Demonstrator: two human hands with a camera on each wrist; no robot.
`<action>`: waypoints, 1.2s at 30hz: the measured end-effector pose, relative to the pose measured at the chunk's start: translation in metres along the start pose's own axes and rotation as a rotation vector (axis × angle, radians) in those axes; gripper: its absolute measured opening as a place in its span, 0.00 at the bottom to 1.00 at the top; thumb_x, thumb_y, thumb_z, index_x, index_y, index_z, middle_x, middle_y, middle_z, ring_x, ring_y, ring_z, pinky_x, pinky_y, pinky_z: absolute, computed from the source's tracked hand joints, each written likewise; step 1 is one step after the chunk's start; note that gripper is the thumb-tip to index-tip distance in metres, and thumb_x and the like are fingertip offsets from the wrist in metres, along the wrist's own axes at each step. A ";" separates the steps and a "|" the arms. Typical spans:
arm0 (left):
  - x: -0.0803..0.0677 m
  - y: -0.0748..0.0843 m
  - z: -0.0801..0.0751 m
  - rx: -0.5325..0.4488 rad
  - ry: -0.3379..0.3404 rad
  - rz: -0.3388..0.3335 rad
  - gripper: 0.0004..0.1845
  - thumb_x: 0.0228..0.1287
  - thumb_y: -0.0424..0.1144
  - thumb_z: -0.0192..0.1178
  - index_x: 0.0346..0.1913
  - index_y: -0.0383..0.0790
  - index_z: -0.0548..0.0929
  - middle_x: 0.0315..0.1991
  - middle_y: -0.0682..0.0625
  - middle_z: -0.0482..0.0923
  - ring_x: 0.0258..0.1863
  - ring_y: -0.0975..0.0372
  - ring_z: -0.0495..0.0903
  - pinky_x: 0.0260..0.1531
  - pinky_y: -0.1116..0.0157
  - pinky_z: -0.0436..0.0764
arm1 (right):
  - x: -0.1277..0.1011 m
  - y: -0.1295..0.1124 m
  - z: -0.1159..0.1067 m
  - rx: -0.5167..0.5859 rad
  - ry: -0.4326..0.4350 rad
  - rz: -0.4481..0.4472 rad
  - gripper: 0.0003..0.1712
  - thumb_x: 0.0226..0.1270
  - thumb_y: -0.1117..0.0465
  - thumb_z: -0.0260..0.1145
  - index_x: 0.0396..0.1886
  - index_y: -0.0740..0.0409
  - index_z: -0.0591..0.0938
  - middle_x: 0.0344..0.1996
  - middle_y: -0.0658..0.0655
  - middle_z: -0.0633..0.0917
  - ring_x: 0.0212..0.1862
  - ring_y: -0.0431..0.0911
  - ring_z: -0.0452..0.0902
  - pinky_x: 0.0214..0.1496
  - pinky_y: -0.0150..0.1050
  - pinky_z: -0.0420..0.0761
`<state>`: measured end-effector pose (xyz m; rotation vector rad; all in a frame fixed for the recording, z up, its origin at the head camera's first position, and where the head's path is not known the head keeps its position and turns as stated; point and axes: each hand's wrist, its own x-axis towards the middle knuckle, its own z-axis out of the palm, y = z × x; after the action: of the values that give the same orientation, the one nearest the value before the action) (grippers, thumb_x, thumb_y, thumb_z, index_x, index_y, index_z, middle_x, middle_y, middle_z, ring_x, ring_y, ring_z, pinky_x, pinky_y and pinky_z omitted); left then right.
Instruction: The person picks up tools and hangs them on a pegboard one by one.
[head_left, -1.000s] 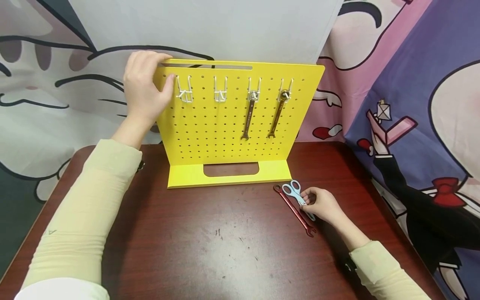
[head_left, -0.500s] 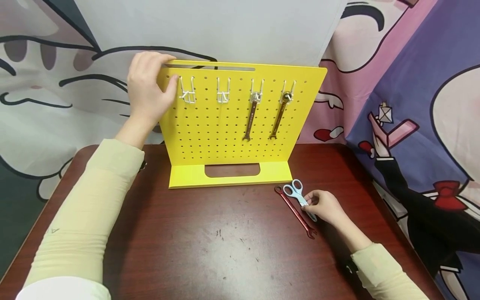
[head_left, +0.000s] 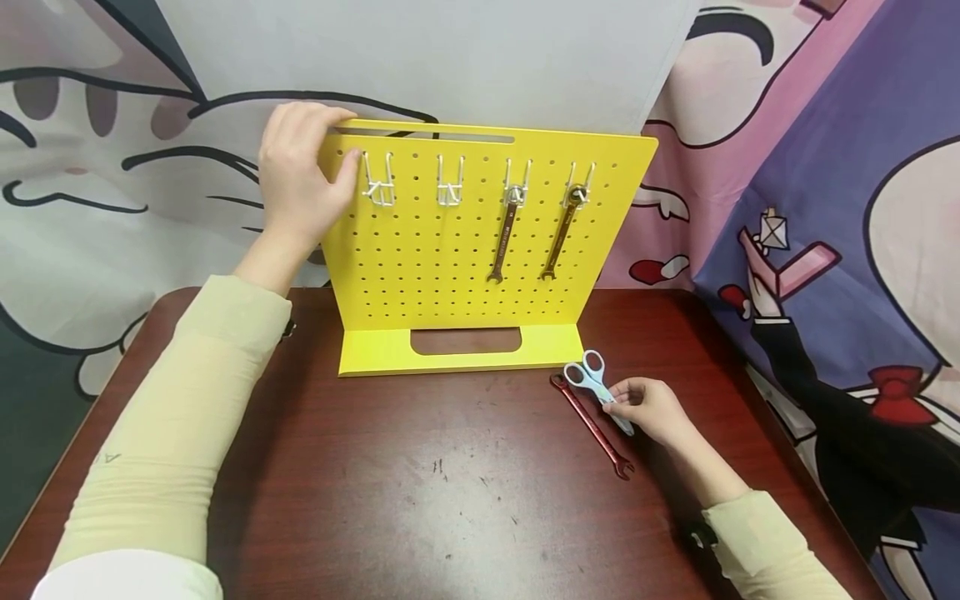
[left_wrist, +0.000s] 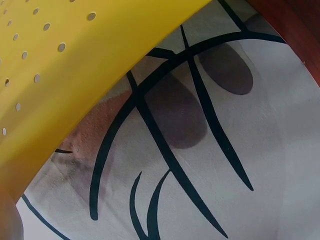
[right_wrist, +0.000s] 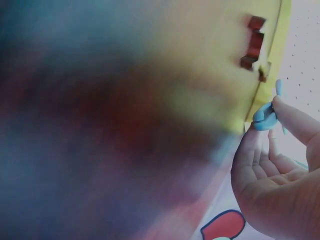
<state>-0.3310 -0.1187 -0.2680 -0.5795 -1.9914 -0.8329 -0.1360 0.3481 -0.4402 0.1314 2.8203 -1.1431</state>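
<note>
Scissors lie on the table, pinched at the blades by your right hand, beside a red wrench. Your left hand grips the pegboard corner. Right wrist view: your fingers hold the blue scissors.

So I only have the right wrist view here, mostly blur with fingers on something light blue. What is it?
Observer: Blue scissors, pinched at the blades by the right hand, on the table.
Operator: Anything beside them?
Observer: A red wrench lies just left of the scissors.
Operator: And the left hand?
Observer: The left hand grips the top left corner of the yellow pegboard.
Operator: Anything hanging there?
Observer: Two wrenches on the right-side hooks; the two left hooks are bare.
</note>
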 end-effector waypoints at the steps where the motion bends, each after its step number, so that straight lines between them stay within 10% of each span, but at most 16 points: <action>1: 0.000 0.000 0.000 -0.010 0.004 -0.008 0.17 0.71 0.37 0.63 0.59 0.36 0.86 0.56 0.39 0.87 0.62 0.46 0.78 0.73 0.56 0.70 | 0.001 -0.002 0.000 0.010 -0.003 -0.001 0.14 0.60 0.68 0.79 0.40 0.74 0.86 0.30 0.59 0.90 0.29 0.34 0.81 0.32 0.26 0.80; 36: 0.000 -0.003 0.001 0.055 -0.021 0.036 0.18 0.75 0.39 0.59 0.61 0.32 0.84 0.57 0.36 0.85 0.63 0.44 0.77 0.74 0.57 0.69 | 0.034 -0.110 0.058 0.259 -0.033 -0.096 0.13 0.64 0.68 0.77 0.44 0.72 0.87 0.33 0.61 0.91 0.32 0.35 0.83 0.34 0.27 0.82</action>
<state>-0.3332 -0.1199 -0.2695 -0.5929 -2.0107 -0.7506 -0.1788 0.2307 -0.4096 -0.0046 2.6634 -1.5131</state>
